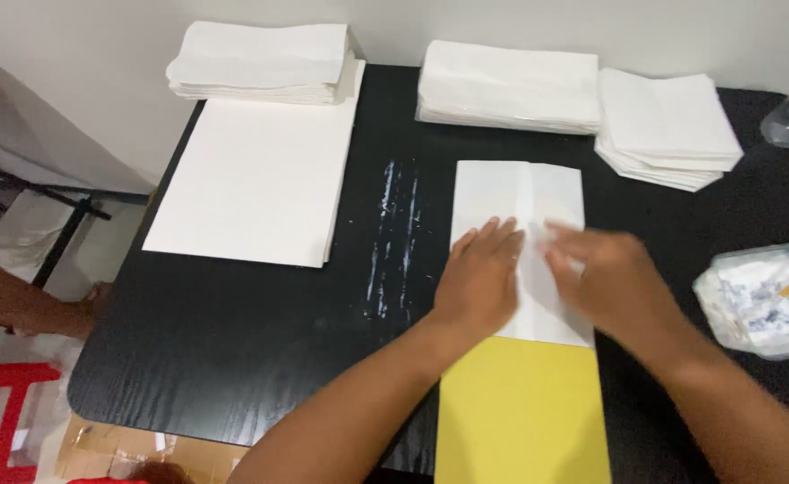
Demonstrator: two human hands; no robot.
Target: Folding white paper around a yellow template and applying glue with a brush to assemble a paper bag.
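Note:
A folded white sheet of paper lies on the black table, with a crease running down its middle. My left hand presses flat on its left half, fingers spread a little. My right hand rests on the right half and looks blurred from motion. Both palms face down and neither hand grips anything. A yellow sheet lies under the near end of the white paper, reaching to the table's front edge.
A large stack of flat white sheets lies at the left, with folded stacks behind it and at the back right. A clear tub of white paste with a stick stands at the right. White smears streak the table's middle.

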